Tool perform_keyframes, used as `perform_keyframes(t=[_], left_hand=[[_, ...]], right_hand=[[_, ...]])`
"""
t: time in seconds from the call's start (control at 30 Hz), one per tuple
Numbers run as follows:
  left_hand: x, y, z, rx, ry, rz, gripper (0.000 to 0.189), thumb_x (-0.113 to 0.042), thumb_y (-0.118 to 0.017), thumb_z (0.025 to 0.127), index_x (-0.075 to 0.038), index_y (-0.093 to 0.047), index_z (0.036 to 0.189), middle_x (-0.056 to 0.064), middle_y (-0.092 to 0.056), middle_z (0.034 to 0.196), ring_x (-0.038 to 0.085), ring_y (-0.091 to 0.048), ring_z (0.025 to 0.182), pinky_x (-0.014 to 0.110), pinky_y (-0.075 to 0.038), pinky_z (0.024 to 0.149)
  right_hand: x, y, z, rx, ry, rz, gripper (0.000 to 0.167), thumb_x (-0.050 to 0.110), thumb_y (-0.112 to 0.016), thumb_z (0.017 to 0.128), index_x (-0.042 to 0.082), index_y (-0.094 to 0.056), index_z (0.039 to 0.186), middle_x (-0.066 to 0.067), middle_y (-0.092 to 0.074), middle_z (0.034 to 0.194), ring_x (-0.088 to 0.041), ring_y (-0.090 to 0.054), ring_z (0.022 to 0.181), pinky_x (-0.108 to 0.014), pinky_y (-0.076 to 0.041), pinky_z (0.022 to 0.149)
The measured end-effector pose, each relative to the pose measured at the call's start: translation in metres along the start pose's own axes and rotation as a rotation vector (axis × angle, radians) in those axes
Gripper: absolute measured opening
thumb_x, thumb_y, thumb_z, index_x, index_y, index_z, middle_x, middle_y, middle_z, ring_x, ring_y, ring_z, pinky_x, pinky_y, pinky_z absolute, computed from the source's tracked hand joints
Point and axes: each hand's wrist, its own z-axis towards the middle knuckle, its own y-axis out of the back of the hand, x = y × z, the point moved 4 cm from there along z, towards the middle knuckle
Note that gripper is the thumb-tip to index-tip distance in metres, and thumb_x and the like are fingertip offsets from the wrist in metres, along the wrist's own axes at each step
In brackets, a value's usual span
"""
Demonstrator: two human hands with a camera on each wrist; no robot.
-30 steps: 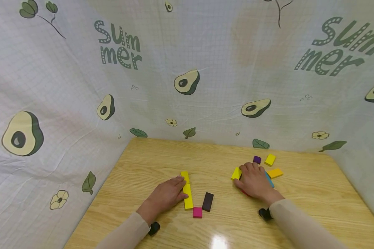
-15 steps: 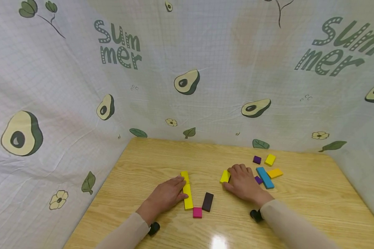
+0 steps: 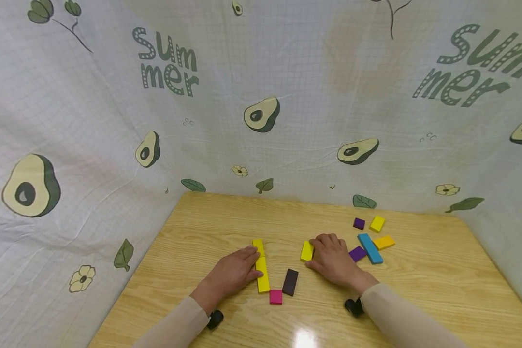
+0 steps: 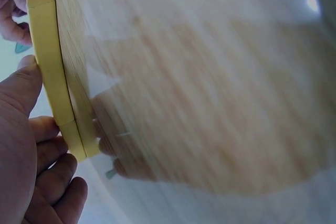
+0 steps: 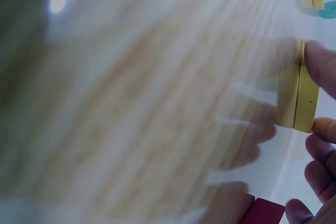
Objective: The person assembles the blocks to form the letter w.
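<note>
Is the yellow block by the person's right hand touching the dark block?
Apart: the head view shows a strip of tabletop between the yellow block and the dark block.

Yellow blocks (image 3: 307, 251): four. Purple blocks (image 3: 358, 224): two. Orange block (image 3: 384, 242): one. Blue block (image 3: 370, 248): one. Black block (image 3: 290, 282): one. Magenta block (image 3: 276, 297): one. Red block (image 5: 264, 212), right wrist view: one. Left hand (image 3: 231, 271): one. Right hand (image 3: 337, 261): one. Beige sleeves (image 3: 406, 316): two. Wood-grain tabletop (image 3: 243, 217): one. Avocado prints (image 3: 262, 115): six. "Summer" prints (image 3: 165, 62): two.
</note>
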Motion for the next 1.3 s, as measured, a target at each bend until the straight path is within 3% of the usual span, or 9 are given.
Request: perform_keyframes(t=[0.17, 0.8, 1.3], left_hand=[[0.0, 0.001, 0.0, 0.007, 0.014, -0.001, 0.061, -0.05, -0.055, 0.108, -0.006, -0.058, 0.15, 0.009, -0.055, 0.158, 0.024, -0.051, 0.148, 0.041, -0.047, 0.119], [0.0, 0.0, 0.0, 0.014, 0.019, -0.015, 0.06, -0.049, -0.055, 0.108, -0.006, -0.058, 0.151, 0.008, -0.054, 0.159, 0.024, -0.05, 0.148, 0.042, -0.047, 0.119], [0.0, 0.0, 0.0, 0.0, 0.013, -0.001, 0.06, -0.049, -0.055, 0.108, -0.006, -0.059, 0.15, 0.008, -0.055, 0.158, 0.024, -0.051, 0.147, 0.042, -0.048, 0.118]], right_hand=[[0.001, 0.0, 0.0, 0.003, -0.013, 0.043, 0.06, 0.04, -0.08, 0.095, 0.004, -0.064, 0.14, -0.014, -0.061, 0.132, -0.037, -0.051, 0.125, -0.059, -0.043, 0.101], [0.009, -0.002, -0.001, -0.011, 0.002, 0.016, 0.058, 0.044, -0.077, 0.094, 0.004, -0.066, 0.134, -0.012, -0.061, 0.129, -0.037, -0.051, 0.124, -0.06, -0.042, 0.104], [0.017, -0.003, -0.002, -0.023, 0.086, 0.054, 0.049, 0.039, -0.074, 0.098, 0.004, -0.068, 0.132, -0.01, -0.062, 0.127, -0.033, -0.053, 0.122, -0.059, -0.042, 0.103]])
